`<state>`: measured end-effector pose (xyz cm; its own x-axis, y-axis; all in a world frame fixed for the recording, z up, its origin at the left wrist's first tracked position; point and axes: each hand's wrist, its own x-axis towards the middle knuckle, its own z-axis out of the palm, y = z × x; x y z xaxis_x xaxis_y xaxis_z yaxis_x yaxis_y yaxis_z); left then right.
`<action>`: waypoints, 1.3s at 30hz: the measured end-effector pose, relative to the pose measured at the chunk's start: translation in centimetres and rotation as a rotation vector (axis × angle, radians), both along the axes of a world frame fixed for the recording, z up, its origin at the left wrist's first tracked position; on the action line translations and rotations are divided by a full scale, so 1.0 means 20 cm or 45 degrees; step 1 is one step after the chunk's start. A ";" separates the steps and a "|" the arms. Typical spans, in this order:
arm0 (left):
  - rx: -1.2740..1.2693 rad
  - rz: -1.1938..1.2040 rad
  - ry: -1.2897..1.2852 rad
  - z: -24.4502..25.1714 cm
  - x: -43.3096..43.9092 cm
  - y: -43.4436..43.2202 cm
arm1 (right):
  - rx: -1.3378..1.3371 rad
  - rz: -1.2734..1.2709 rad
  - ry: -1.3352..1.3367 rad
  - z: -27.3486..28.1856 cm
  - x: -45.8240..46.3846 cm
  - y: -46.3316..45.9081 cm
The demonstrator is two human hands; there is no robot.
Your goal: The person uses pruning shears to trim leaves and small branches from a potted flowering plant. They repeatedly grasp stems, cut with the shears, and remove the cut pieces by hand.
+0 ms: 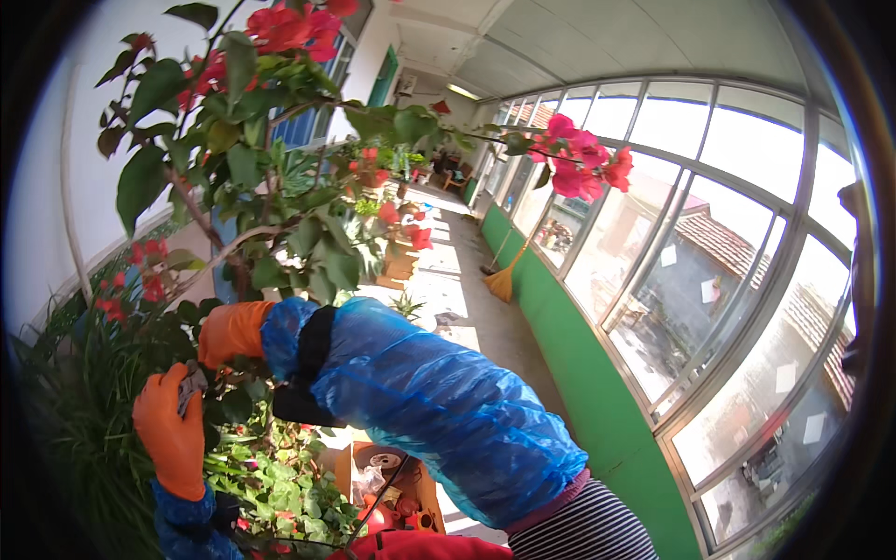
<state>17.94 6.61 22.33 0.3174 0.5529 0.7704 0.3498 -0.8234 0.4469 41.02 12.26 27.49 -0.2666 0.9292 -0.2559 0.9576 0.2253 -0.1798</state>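
Observation:
My left hand, in an orange glove, pinches a crumpled grey cloth between thumb and fingers at the lower left. My right hand, also orange-gloved, reaches among the leaves of a potted bougainvillea just above it. Foliage and the angle hide its fingertips, so its grip is not shown. Blue plastic sleeve covers wrap both forearms. The bougainvillea bears red-pink bracts on a long branch that arches over my right arm.
Long grassy leaves crowd the left, with a leafy plant below my hands. A box holds red items beneath my right arm. A broom leans on the green wall under the windows. More pots line the sunlit corridor.

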 end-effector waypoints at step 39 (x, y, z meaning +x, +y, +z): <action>0.499 0.119 0.538 0.15 -0.10 0.00 | -0.304 -0.276 0.449 0.23 -0.03 -0.21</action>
<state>15.98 6.70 25.29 0.6054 0.2929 0.7400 0.5107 -0.8561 -0.0789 40.42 8.11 32.18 -0.1822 0.8992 -0.3979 0.8490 -0.0603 -0.5250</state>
